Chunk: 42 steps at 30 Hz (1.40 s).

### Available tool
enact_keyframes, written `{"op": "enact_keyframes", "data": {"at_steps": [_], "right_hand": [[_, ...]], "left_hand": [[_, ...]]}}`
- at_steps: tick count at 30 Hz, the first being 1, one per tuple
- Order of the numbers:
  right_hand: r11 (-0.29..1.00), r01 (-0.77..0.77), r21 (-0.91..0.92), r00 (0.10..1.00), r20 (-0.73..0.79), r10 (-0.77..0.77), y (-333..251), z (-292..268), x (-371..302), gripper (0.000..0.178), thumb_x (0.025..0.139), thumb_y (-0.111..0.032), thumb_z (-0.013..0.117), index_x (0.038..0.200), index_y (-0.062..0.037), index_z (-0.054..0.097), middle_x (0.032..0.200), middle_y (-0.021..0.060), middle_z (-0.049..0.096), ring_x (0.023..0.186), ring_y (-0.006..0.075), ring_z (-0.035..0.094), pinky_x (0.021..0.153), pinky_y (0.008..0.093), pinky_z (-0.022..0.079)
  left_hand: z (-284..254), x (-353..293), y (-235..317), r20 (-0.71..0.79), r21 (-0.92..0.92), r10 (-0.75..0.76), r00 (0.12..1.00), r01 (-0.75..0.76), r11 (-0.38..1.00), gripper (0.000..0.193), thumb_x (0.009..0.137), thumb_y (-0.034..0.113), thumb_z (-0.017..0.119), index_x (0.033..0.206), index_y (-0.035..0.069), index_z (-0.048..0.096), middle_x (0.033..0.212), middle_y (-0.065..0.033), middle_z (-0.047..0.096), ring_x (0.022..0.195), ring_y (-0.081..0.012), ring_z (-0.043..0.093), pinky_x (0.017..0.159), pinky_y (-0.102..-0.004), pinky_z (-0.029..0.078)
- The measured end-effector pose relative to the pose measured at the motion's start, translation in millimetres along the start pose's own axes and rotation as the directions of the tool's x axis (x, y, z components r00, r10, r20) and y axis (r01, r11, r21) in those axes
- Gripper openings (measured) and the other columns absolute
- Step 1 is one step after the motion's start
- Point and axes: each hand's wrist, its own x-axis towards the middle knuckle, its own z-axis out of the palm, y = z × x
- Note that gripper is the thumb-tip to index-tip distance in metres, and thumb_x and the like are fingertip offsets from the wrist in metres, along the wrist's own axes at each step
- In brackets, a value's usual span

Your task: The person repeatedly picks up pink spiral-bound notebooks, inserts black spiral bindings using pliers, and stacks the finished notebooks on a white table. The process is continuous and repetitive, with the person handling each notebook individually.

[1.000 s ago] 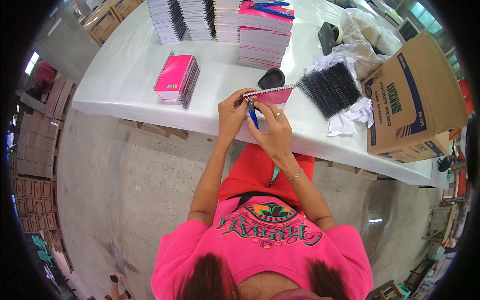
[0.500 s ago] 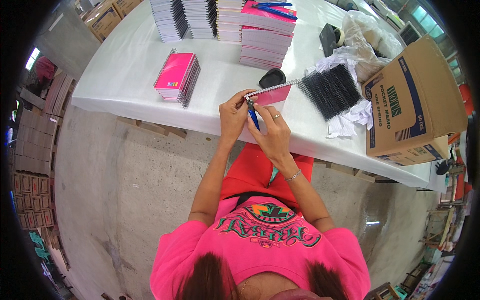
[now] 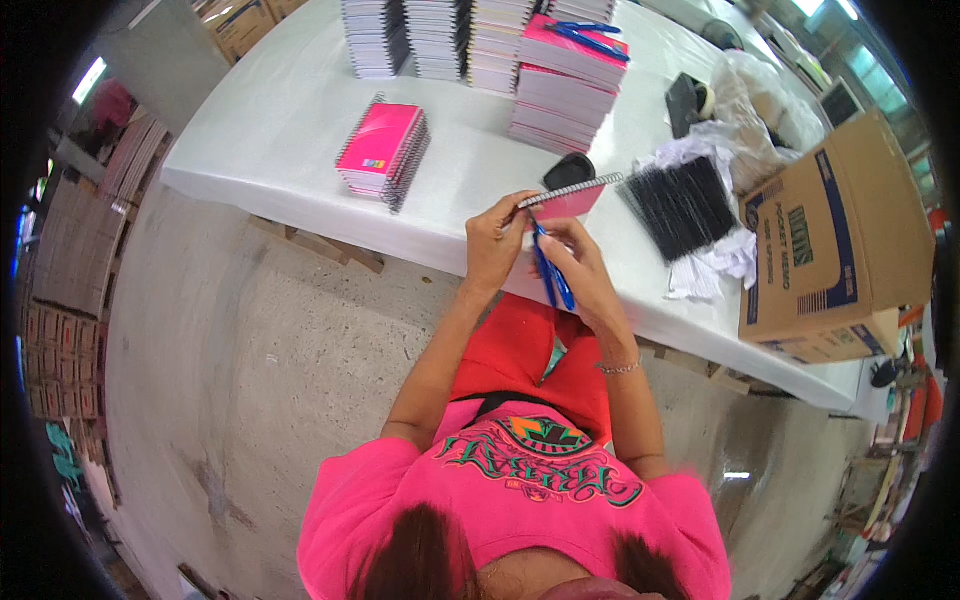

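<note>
My left hand (image 3: 495, 240) is closed on the left end of a small pink notebook (image 3: 563, 205), tilted up at the table's front edge. A spiral wire (image 3: 575, 190) runs along the notebook's upper edge. In my right hand (image 3: 588, 272) are blue-handled pliers (image 3: 550, 265), their handles spread apart. The jaws are close to my left fingertips and partly hidden, so I cannot tell whether they touch the wire. Just behind the notebook lies a small black object (image 3: 568, 171). Right of it, black spiral wires (image 3: 682, 208) lie in a bundle on crumpled white paper (image 3: 712, 268).
A short stack of pink notebooks (image 3: 382, 145) sits at left on the white table (image 3: 260, 135). Farther back stand taller notebook stacks (image 3: 565, 108), one topped by more blue-handled pliers (image 3: 590, 38). An open cardboard box (image 3: 815, 265) and plastic bags (image 3: 755, 100) occupy the right side.
The pliers' handles have spread and now show as two separate parts. My right hand has shifted slightly down from the wire's left end. The whole view has swung a little.
</note>
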Motion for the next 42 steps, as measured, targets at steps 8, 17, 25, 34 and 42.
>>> {"op": "enact_keyframes", "data": {"at_steps": [8, 17, 25, 34, 42], "right_hand": [[0.438, 0.123, -0.89, 0.831, -0.149, -0.536, 28, -85, 14, 0.027, 0.086, -0.011, 0.067, 0.111, -0.0026, 0.063, 0.109, 0.0186, 0.057, 0.101, 0.0349, 0.056, 0.09, 0.0441, 0.044], [0.376, 0.099, -0.921, 0.801, -0.15, -0.579, 44, -93, 22, 0.026, 0.088, -0.015, 0.066, 0.112, -0.0047, 0.064, 0.114, 0.0182, 0.056, 0.11, 0.0364, 0.053, 0.097, 0.0458, 0.04], [0.385, 0.091, -0.918, 0.786, -0.172, -0.594, 46, -95, 20, 0.026, 0.087, -0.017, 0.067, 0.111, -0.005, 0.064, 0.113, 0.0176, 0.057, 0.109, 0.0356, 0.054, 0.096, 0.046, 0.04], [0.419, 0.1, -0.902, 0.787, -0.186, -0.588, 47, -97, 19, 0.026, 0.087, -0.016, 0.067, 0.11, -0.005, 0.065, 0.112, 0.0175, 0.057, 0.109, 0.0353, 0.054, 0.097, 0.0451, 0.039], [0.42, 0.101, -0.902, 0.791, -0.184, -0.584, 44, -91, 18, 0.025, 0.087, -0.017, 0.067, 0.11, -0.0048, 0.065, 0.113, 0.0175, 0.057, 0.109, 0.0353, 0.054, 0.097, 0.0448, 0.039]], "left_hand": [[-65, 45, 55, -0.229, -0.152, -0.115, 0.967, 0.081, 0.985, 0.028, 0.09, 0.004, 0.069, 0.117, -0.004, 0.067, 0.099, -0.0073, 0.072, 0.085, -0.0074, 0.063, 0.074, -0.0213, 0.051], [-188, 148, 88, -0.12, 0.043, -0.107, 0.987, 0.113, 0.993, 0.045, 0.096, 0.024, 0.065, 0.131, -0.004, 0.058, 0.116, -0.0113, 0.068, 0.099, -0.0136, 0.065, 0.092, -0.0271, 0.052], [-213, 219, 84, 0.071, 0.12, -0.07, 0.995, 0.062, 0.991, 0.033, 0.102, 0.02, 0.051, 0.127, 0.001, 0.06, 0.109, -0.0083, 0.065, 0.099, -0.0147, 0.063, 0.089, -0.0315, 0.053], [-195, 260, 23, 0.478, 0.752, -0.033, 0.877, -0.39, 0.532, 0.047, 0.095, 0.024, 0.03, 0.113, 0.009, 0.071, 0.119, -0.0194, 0.067, 0.106, -0.0382, 0.061, 0.099, -0.0428, 0.045], [-177, 244, 0, 0.742, 0.643, -0.076, 0.666, -0.674, 0.364, 0.038, 0.095, 0.017, 0.038, 0.113, 0.009, 0.071, 0.108, -0.0191, 0.067, 0.102, -0.0365, 0.062, 0.098, -0.041, 0.047]]}}
